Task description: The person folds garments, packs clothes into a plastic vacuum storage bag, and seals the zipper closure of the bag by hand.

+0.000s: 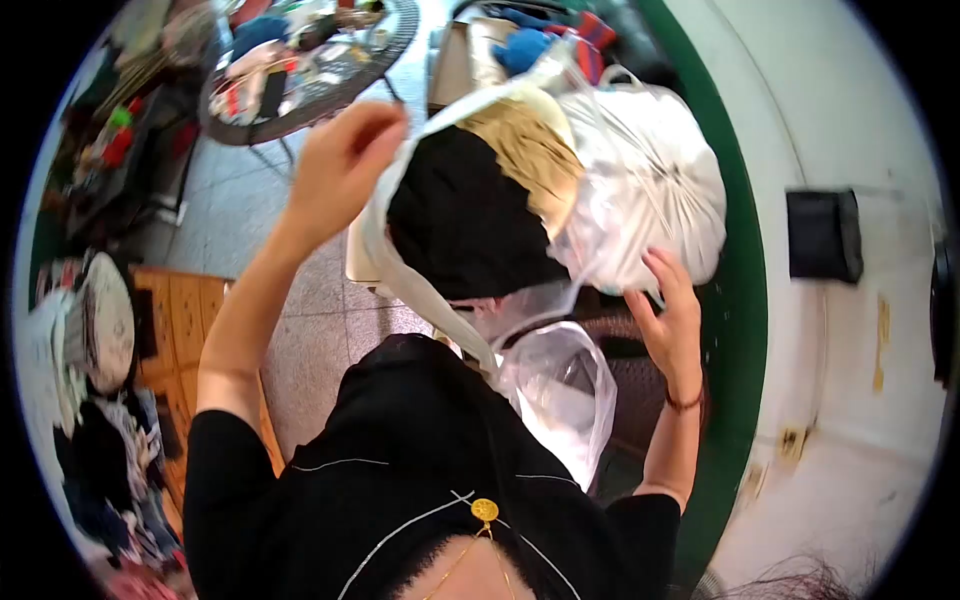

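A large translucent plastic bag (412,285) lies open in front of me, with black cloth (465,215) and tan cloth (530,155) inside its mouth. My left hand (345,165), slightly blurred, has its fingers curled together at the bag's left rim. On the other side, my right hand (668,318) has thumb and fingers apart, beside the lower edge of a full white drawstring bag (665,185). Nothing shows in its grasp. Another clear plastic bag (565,400) stands open close to my body.
A round table (300,118) at the upper left holds many small items. Blue and red things (525,48) lie beyond the bags. Left are a wooden surface (190,320), a round stool (108,320) and piled clothes (115,460). A wall (860,130) stands right.
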Available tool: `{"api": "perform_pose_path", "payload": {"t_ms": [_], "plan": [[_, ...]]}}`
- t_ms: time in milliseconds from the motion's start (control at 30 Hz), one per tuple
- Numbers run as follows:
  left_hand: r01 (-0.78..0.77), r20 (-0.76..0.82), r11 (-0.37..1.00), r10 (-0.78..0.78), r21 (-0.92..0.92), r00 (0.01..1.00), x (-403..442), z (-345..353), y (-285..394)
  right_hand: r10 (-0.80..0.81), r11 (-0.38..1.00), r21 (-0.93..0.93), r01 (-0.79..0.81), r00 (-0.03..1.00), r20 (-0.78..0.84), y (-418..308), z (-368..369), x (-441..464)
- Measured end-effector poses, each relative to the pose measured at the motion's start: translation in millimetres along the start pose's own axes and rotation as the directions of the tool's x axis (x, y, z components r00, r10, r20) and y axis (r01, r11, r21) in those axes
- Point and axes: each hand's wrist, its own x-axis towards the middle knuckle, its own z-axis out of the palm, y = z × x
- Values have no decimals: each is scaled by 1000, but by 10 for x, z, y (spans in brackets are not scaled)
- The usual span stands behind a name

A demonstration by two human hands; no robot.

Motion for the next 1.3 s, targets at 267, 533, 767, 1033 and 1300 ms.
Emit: {"api": "perform_pose_path", "payload": {"t_ms": [267, 533, 767, 1033, 1300], "plan": [[-380, 158, 925, 375, 3, 913, -1045, -76, 250, 496, 830, -311, -463, 868, 30, -841, 367, -1772], [-575, 276, 801, 522, 166, 807, -1313, 9, 311, 528, 802, -304, -514, 848, -42, -1051, 734, -2006], [-509, 386, 826, 400, 242, 831, -1713, 538, 288, 430, 899, 10, -439, 874, -225, -988, 808, -1700], [-203, -258, 878, 337, 434, 906, -1179, 259, 222, -74, 983, 139, 119, 953, -294, -853, 545, -581], [272, -107, 671, -277, 690, 955, -115, 397, -110, -609, 793, 32, 608, 793, 8, -788, 1451, 957]]}}
